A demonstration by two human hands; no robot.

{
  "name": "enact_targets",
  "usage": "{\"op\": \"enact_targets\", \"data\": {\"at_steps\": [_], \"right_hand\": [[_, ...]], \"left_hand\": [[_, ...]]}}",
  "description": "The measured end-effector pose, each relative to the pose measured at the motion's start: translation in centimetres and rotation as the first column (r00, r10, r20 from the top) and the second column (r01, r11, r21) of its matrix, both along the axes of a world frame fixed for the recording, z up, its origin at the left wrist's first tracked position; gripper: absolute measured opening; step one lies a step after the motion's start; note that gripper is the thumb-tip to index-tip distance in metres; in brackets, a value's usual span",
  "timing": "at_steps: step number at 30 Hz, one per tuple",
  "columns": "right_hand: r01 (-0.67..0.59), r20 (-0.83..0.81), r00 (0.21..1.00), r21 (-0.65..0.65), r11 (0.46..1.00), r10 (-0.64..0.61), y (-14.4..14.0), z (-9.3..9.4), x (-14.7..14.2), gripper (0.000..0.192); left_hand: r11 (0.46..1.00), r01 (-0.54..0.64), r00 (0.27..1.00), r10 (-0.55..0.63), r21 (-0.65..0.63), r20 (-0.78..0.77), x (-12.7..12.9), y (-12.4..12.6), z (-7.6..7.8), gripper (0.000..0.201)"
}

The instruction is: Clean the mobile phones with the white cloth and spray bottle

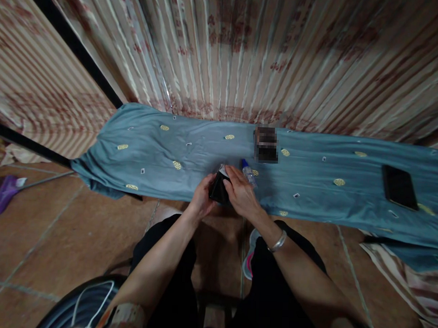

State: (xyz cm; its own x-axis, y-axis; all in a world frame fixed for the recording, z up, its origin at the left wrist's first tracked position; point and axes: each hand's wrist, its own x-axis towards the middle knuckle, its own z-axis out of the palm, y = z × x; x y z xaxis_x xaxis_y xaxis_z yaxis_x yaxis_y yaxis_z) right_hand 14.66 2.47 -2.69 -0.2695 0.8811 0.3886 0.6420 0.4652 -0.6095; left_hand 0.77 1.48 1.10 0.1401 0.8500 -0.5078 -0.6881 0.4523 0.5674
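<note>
Over the near edge of the cloth-covered surface, my left hand wraps round the side of a small black flat object. Its exact kind does not show. My right hand is closed over the top of it, fingers pressed on a pale, crumpled piece that looks like tissue or cloth. Just beyond the right hand lies a small clear bottle with a blue cap, partly hidden by that hand. A dark boxy item, blurred into blocks, sits farther back.
A teal cloth with yellow prints covers the long narrow surface. On its right lies a black phone. Pleated curtains hang behind. Black poles rise at left, near a purple broom. A round stool holds a white cable.
</note>
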Motion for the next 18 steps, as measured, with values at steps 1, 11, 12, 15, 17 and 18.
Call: {"op": "enact_targets", "data": {"at_steps": [1, 11, 12, 15, 17, 18], "right_hand": [[-0.003, 0.013, 1.000, 0.000, 1.000, 0.003, -0.1, 0.0, -0.1, 0.054], [-0.101, 0.081, 0.992, 0.000, 0.995, 0.101, -1.2, -0.6, -1.5, 0.070], [-0.113, 0.087, 0.990, -0.001, 0.994, 0.113, -1.3, -0.6, -1.6, 0.070], [-0.144, 0.103, 0.984, -0.006, 0.990, 0.144, -1.6, -0.5, -1.9, 0.069], [-0.159, 0.113, 0.981, -0.009, 0.987, 0.159, -1.8, -0.4, -2.0, 0.069], [-0.167, 0.116, 0.979, -0.010, 0.986, 0.167, -2.0, -0.3, -2.1, 0.069]], "left_hand": [[1.000, 0.001, 1.000, -0.001, 0.010, 0.009, 0.0, 0.0, 0.0, 0.020], [0.996, -0.083, 0.996, 0.084, 0.035, -0.028, -0.3, 0.5, -0.7, 0.015], [0.994, -0.095, 0.995, 0.096, 0.045, -0.017, -0.3, 0.6, -0.8, 0.016], [0.990, -0.126, 0.992, 0.126, 0.065, 0.005, -0.2, 0.8, -0.9, 0.018], [0.984, -0.164, 0.986, 0.165, 0.074, -0.005, -0.2, 1.0, -1.1, 0.016], [0.979, -0.185, 0.982, 0.187, 0.081, -0.017, -0.3, 1.2, -1.2, 0.015]]}}
